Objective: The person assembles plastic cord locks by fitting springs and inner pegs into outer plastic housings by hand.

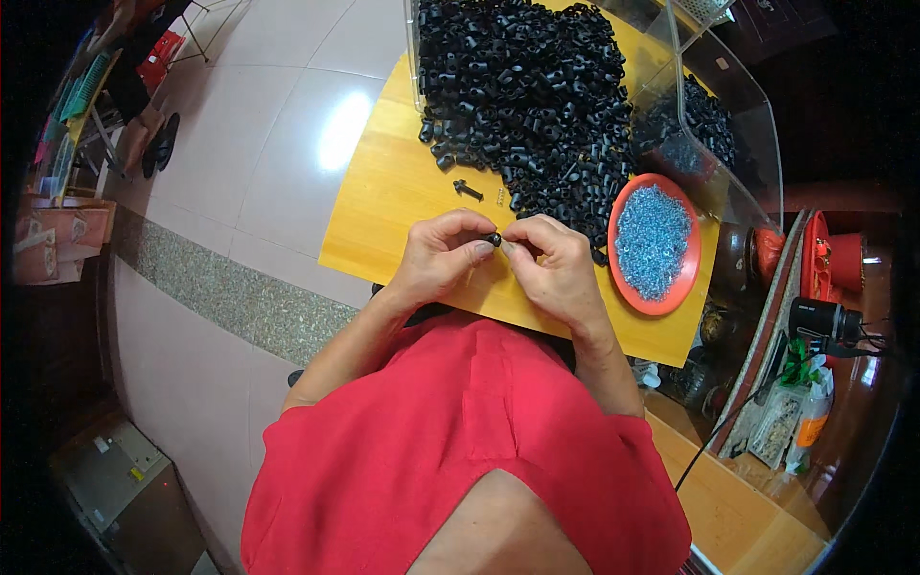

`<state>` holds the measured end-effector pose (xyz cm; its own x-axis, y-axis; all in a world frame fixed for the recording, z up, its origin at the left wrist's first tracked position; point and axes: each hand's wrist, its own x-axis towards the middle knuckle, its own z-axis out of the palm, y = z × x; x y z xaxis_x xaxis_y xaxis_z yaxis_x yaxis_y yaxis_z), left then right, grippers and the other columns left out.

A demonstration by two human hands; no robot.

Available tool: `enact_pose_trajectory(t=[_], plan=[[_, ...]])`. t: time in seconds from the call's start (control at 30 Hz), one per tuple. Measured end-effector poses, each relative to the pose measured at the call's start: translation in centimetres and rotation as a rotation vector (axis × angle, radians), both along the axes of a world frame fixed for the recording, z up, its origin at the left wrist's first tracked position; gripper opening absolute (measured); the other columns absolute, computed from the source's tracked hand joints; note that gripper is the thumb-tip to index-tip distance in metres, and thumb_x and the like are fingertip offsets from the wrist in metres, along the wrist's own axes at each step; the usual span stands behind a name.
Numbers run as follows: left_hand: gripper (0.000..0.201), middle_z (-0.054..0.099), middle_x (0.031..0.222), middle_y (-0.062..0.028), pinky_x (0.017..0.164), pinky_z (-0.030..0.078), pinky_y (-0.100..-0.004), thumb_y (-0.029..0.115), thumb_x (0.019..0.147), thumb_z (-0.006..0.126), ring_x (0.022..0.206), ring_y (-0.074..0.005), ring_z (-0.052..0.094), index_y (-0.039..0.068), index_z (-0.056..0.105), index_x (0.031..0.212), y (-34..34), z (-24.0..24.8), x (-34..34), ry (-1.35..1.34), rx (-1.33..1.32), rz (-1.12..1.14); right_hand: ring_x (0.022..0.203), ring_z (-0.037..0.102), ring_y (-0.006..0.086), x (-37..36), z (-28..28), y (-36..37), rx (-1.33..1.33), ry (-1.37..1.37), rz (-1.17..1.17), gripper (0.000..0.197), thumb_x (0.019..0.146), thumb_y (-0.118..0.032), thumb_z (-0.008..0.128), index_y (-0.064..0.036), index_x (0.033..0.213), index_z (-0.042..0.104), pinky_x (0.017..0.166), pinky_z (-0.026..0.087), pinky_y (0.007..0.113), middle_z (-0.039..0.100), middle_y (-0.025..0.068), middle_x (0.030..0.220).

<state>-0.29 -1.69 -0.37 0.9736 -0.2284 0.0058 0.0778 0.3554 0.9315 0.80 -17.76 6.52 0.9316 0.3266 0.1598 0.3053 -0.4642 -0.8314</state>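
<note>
Over the table's near edge, my left hand and my right hand meet, thumbs and fingertips pinched. Between them sits a small rounded black plastic part, gripped from both sides and mostly covered by the fingers. Just beyond my left hand, a longer black plastic piece lies alone on the yellow table. A tiny pale coil, seemingly a spring, lies right of it. A large heap of small black plastic parts spreads beyond my hands.
Right of my right hand, an orange-red plate holds many tiny bluish, shiny pieces. Behind it stands a clear plastic box, with more black parts showing. A black cylindrical device with a cable is at the right. Another person's foot shows far left.
</note>
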Motion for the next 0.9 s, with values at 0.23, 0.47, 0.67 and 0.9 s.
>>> enact_pose_trajectory(t=[0.23,0.47,0.67,0.9], plan=[[0.017,0.06,0.079,-0.0036,0.063,0.046,-0.0209,-0.001,0.078,0.06,0.07,-0.0083,0.055,-0.001,0.058,0.096,-0.06,0.2,0.05,0.069,-0.058,-0.004,0.065,0.059,0.0243,0.11,-0.18,-0.02,0.02,0.025,-0.016,0.008,0.072,-0.001,0.058,0.0003,0.08,0.059,0.057,0.045,0.031,0.059,0.0136,0.074],[0.018,0.06,0.078,-0.0041,0.062,0.046,-0.0209,0.0,0.078,0.061,0.068,-0.0088,0.056,-0.001,0.058,0.097,-0.03,-0.23,0.07,0.107,-0.086,-0.004,0.064,0.058,0.0248,0.07,-0.08,0.04,0.013,0.01,-0.03,0.007,0.073,-0.001,0.057,0.0003,0.079,0.059,0.056,0.045,0.032,0.058,0.0134,0.072],[0.018,0.06,0.077,-0.004,0.062,0.046,-0.021,0.001,0.078,0.061,0.068,-0.0089,0.056,-0.001,0.058,0.096,0.0,-0.08,0.06,0.109,-0.113,-0.006,0.064,0.058,0.0213,0.14,-0.4,0.0,-0.043,-0.042,-0.016,0.007,0.072,0.0,0.058,0.0008,0.079,0.059,0.056,0.045,0.029,0.059,0.0117,0.072],[0.015,0.059,0.082,-0.0042,0.064,0.046,-0.0215,-0.001,0.078,0.059,0.072,-0.009,0.056,-0.003,0.059,0.093,0.02,-0.06,-0.11,-0.072,0.069,-0.016,0.065,0.059,0.0228,0.32,-0.13,-0.37,-0.043,0.133,0.016,0.008,0.072,-0.003,0.059,-0.0004,0.079,0.06,0.058,0.045,0.031,0.059,0.0134,0.072]])
